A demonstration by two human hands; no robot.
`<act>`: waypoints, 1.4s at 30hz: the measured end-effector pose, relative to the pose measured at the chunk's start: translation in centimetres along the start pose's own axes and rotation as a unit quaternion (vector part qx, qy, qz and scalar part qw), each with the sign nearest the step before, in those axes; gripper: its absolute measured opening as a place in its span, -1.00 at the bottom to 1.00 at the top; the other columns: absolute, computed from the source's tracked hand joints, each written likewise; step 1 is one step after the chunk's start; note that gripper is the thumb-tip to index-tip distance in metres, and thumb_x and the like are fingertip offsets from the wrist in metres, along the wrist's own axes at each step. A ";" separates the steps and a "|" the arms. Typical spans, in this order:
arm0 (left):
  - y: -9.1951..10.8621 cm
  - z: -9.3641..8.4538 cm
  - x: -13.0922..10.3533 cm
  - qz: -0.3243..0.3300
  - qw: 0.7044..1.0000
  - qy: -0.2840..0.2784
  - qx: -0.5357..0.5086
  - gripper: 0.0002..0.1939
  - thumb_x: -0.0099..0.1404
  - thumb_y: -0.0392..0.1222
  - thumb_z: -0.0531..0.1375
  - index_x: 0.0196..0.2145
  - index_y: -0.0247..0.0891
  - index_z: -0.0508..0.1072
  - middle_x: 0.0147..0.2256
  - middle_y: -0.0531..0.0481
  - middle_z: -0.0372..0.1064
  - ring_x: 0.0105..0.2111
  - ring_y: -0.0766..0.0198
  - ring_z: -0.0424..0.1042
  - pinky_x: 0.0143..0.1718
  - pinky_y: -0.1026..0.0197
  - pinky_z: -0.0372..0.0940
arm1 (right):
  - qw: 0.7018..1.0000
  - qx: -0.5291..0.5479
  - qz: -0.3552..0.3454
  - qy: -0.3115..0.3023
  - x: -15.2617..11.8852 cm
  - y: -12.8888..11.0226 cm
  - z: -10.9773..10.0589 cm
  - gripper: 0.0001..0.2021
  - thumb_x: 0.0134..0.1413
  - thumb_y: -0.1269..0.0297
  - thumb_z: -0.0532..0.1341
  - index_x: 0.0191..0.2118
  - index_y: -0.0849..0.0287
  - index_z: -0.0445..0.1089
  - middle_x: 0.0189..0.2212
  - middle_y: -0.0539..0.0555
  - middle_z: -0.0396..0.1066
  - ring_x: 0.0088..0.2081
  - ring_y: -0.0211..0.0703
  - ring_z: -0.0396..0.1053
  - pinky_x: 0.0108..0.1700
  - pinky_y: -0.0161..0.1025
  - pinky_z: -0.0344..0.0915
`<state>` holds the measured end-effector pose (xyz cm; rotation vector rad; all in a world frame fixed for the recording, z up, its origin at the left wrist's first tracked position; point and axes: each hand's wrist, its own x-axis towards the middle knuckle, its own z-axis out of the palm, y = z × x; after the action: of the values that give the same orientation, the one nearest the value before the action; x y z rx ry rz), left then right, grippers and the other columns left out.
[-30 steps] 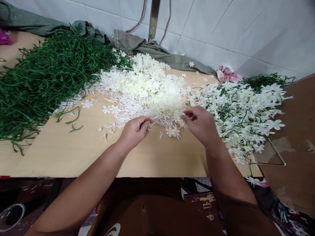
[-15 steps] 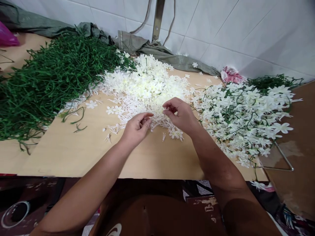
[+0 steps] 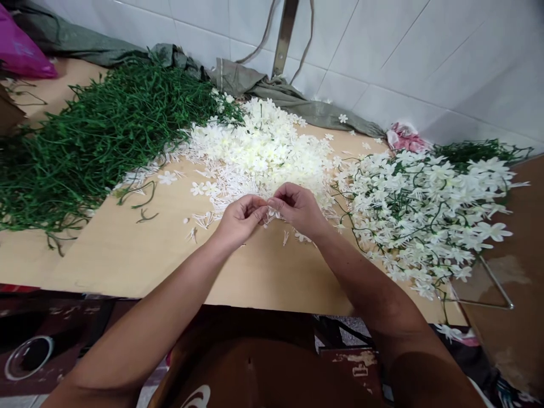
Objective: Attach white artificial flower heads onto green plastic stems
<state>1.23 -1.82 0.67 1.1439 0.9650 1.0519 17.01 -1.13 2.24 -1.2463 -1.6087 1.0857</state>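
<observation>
My left hand [image 3: 242, 220] is closed in a pinch, thumb against forefinger; whatever lies between the tips is too small to make out. Its fingertips meet those of my right hand [image 3: 300, 211], which pinches a small white artificial flower [image 3: 274, 213], partly hidden by the fingers. Both hands are above the near edge of a heap of loose white flower heads [image 3: 272, 147]. Thin white stamen-like pieces [image 3: 232, 190] are spread just beyond my left hand.
A big pile of green plastic stems [image 3: 123, 119] covers the left side. Flowers joined to green stems [image 3: 425, 209] are heaped at right, near a bent metal wire [image 3: 497, 283]. Grey-green cloth [image 3: 310, 107] runs along the tiled wall. A pink bag [image 3: 28, 45] sits far left.
My right hand has moved left and slightly down, so its fingertips now meet those of my left hand. The camera view has shifted a little.
</observation>
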 end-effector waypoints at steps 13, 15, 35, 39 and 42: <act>0.9 -0.4 0.3 -0.053 0.992 0.116 0.005 -0.88 0.13 -0.33 0.20 -0.52 -0.25 0.32 -0.65 0.17 0.31 -0.62 0.44 0.33 -0.53 0.36 0.18 | 0.921 -0.372 -0.099 -0.056 1.1 -1.3 -4.2 -0.96 0.07 0.36 0.27 -0.33 0.19 0.43 -0.36 0.07 0.40 -0.41 -0.26 0.28 -0.30 -0.23 0.23; 0.8 -0.4 0.3 -0.052 0.991 0.120 0.008 -0.89 0.14 -0.33 0.20 -0.50 -0.25 0.33 -0.65 0.16 0.32 -0.65 0.44 0.30 -0.55 0.35 0.17 | 0.887 -0.434 -0.109 -0.117 -0.2 -1.1 -3.3 -0.91 0.10 0.36 0.26 -0.25 0.22 0.46 -0.30 0.14 0.41 -0.33 -0.17 0.33 -0.24 -0.20 0.24; 0.2 -0.5 1.0 0.000 0.989 0.133 0.062 -0.86 0.12 -0.44 0.18 -0.45 -0.25 0.33 -0.62 0.18 0.21 -0.60 0.45 0.19 -0.50 0.35 0.12 | 0.853 -0.501 -0.119 -0.085 -2.0 2.7 -1.2 -0.77 0.16 0.50 0.06 -0.23 0.25 0.48 -0.27 0.26 0.37 -0.20 0.02 0.25 -0.18 -0.12 0.25; -0.2 -0.6 0.9 0.016 0.989 0.126 0.074 -0.89 0.12 -0.42 0.18 -0.43 -0.25 0.35 -0.60 0.17 0.21 -0.57 0.45 0.17 -0.48 0.34 0.11 | 0.872 -0.469 -0.127 -0.063 -1.8 2.7 -1.0 -0.80 0.14 0.51 0.06 -0.32 0.24 0.44 -0.27 0.25 0.38 -0.20 -0.01 0.27 -0.15 -0.11 0.26; -0.5 -0.7 0.8 0.023 0.989 0.119 0.084 -0.90 0.12 -0.41 0.19 -0.42 -0.25 0.37 -0.58 0.16 0.21 -0.55 0.43 0.19 -0.46 0.33 0.11 | 0.910 -0.396 -0.117 -0.038 -2.0 2.1 -1.5 -0.88 0.13 0.46 0.11 -0.33 0.24 0.40 -0.30 0.19 0.39 -0.28 -0.10 0.29 -0.21 -0.16 0.26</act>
<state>0.79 -0.88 0.05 1.1997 1.2403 1.1809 19.39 -2.55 0.47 -1.4509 -2.3037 0.3078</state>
